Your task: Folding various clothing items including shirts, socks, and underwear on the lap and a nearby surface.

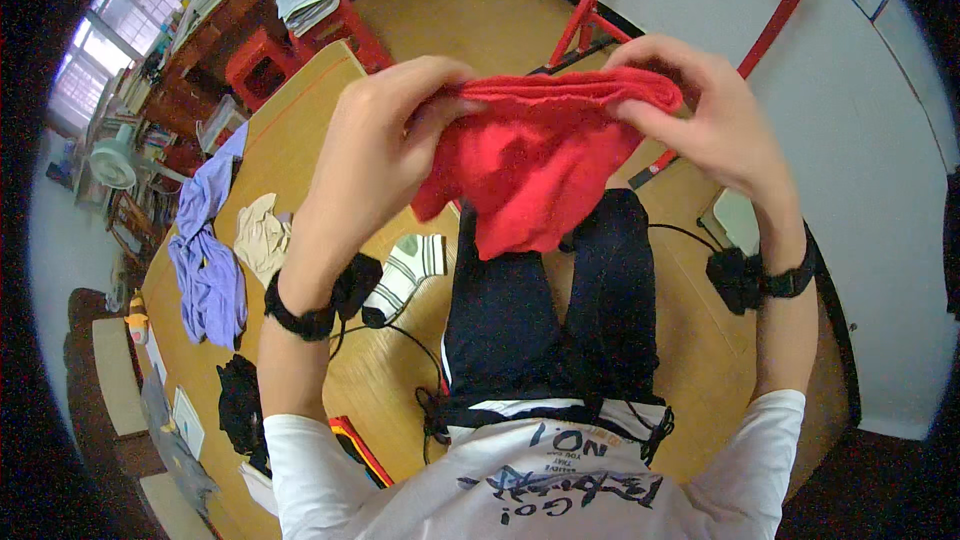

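Note:
Up in front of me I hold a red knitted cloth (545,155), its exact kind hard to make out. My left hand (385,135) pinches its upper left edge between thumb and fingers. At the upper right corner, my right hand (695,110) grips the folded top edge. Several layers show along that edge, and the lower part hangs loosely in a point above my legs. A white sock (410,275) with dark stripes, a green heel and a black toe lies below my left hand, apart from it.
On the wooden surface (380,370) to the left lie purple clothing (208,250), a beige cloth (262,237) and a black cloth (240,405). Black cables run near my wrists. Red stools (265,70) stand far left; a red metal frame (595,0) stands ahead.

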The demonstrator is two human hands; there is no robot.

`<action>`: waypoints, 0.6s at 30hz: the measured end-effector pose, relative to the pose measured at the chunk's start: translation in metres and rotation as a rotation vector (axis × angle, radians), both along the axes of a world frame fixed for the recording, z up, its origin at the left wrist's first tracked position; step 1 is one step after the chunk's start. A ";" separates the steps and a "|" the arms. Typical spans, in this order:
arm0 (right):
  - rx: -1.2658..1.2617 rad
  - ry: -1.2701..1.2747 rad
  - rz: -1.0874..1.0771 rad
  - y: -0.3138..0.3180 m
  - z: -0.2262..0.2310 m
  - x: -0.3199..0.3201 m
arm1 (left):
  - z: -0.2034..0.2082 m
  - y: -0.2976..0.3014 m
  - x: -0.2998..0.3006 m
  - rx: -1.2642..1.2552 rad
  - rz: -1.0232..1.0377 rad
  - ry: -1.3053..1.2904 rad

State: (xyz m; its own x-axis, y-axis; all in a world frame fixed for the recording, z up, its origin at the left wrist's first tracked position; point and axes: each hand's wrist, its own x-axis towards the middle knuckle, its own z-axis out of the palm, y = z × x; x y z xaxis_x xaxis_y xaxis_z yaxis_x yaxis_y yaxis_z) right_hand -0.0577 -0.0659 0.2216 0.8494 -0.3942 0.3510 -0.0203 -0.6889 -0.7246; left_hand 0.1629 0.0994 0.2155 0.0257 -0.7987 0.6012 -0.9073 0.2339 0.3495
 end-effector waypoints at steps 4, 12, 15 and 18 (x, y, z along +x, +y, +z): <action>0.002 0.160 0.011 -0.010 -0.003 0.009 | 0.004 -0.015 0.007 0.179 0.023 0.100; -0.301 0.009 -0.034 -0.024 -0.022 0.041 | -0.003 -0.033 0.038 0.156 0.092 -0.033; -0.585 -0.249 -0.094 -0.014 -0.025 0.051 | -0.005 -0.019 0.043 -0.051 0.135 -0.095; -0.753 -0.372 -0.139 0.021 -0.029 0.048 | -0.009 0.012 0.035 -0.243 0.148 -0.335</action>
State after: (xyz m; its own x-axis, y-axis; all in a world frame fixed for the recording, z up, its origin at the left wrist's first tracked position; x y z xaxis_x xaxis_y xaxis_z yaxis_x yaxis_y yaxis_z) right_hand -0.0098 -0.0453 0.1924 0.5882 -0.0356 0.8079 0.0086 -0.9987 -0.0502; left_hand 0.1980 0.1112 0.2069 -0.0993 -0.6357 0.7656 -0.9911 0.1319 -0.0191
